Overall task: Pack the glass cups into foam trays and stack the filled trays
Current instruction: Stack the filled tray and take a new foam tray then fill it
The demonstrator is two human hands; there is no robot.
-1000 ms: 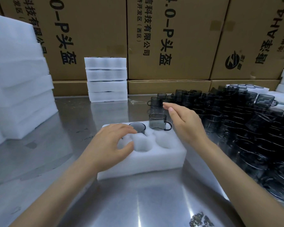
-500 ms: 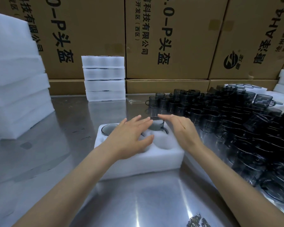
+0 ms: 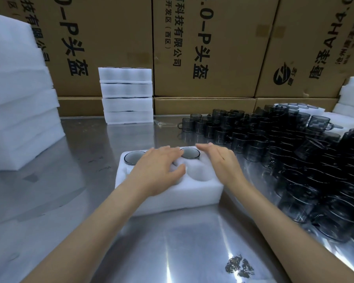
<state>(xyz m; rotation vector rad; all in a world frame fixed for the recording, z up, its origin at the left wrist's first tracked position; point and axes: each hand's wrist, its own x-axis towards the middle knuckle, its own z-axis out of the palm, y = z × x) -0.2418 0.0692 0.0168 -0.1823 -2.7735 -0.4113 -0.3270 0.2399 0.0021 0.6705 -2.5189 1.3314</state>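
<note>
A white foam tray (image 3: pixel 172 198) lies on the steel table in front of me. Two smoky glass cups sit sunk in its far row: one at the far left pocket (image 3: pixel 133 157), one at the far right pocket (image 3: pixel 190 153). An empty pocket (image 3: pixel 198 173) shows in the near row. My left hand (image 3: pixel 158 170) lies flat on the tray's middle, fingers spread, covering some pockets. My right hand (image 3: pixel 221 163) rests edge-on at the tray's right side, fingers straight beside the right cup, holding nothing. A large crowd of loose dark glass cups (image 3: pixel 284 152) fills the table to the right.
A stack of filled foam trays (image 3: pixel 127 96) stands at the back centre. Empty foam trays (image 3: pixel 18 103) pile high on the left, more foam (image 3: pixel 352 97) at the far right. Cardboard boxes (image 3: pixel 208 48) wall the back. Bare steel table (image 3: pixel 86 152) surrounds the tray.
The right-hand cup, standing proud of the tray a second ago, now sits down in its pocket. My left hand slid from the tray's left end to its middle, uncovering the left cup.
</note>
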